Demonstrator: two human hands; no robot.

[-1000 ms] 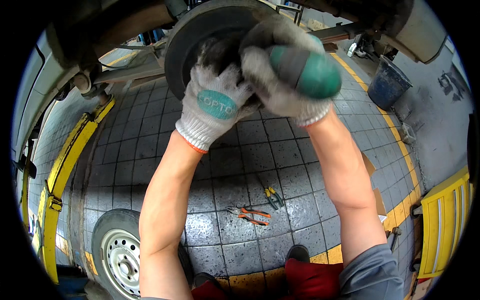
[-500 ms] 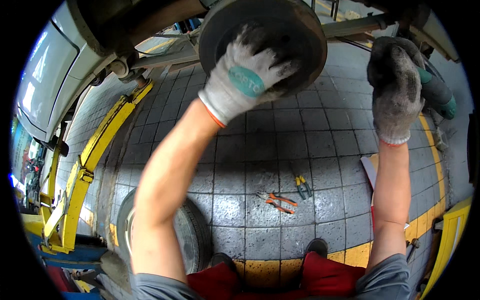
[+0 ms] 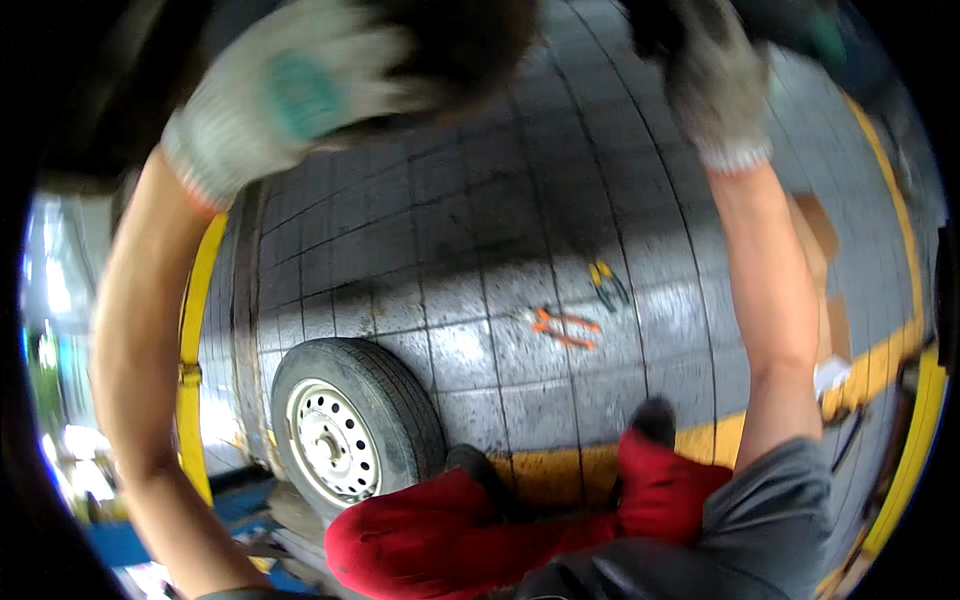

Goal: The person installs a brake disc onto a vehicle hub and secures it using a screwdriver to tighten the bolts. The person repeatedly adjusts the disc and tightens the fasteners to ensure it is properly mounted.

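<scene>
My left hand (image 3: 310, 90), in a light grey work glove with a green patch, lies against a dark round brake drum (image 3: 490, 45) at the top. Its fingers are stretched out over the drum, smeared by motion. My right hand (image 3: 712, 85), in a dirty grey glove, is raised at the upper right. Its fingers look closed around a dark cylindrical tool with green parts (image 3: 795, 28), mostly cut off by the picture's edge. On the tiled floor below lie orange-handled pliers (image 3: 562, 327) and a smaller pair with yellow-and-green handles (image 3: 608, 286).
A wheel with a tyre (image 3: 408, 400) and pale rim leans at the lower left, close to my knee. Behind my left forearm stands a yellow lift arm (image 3: 192, 375). An opened cardboard box (image 3: 832, 325) lies beside my right forearm; a yellow metal piece (image 3: 905, 460) borders the right.
The view has tilted down and turned, so the drum and both hands now sit higher and farther left. More of the wheel and cardboard shows. My left hand stays against the drum.
</scene>
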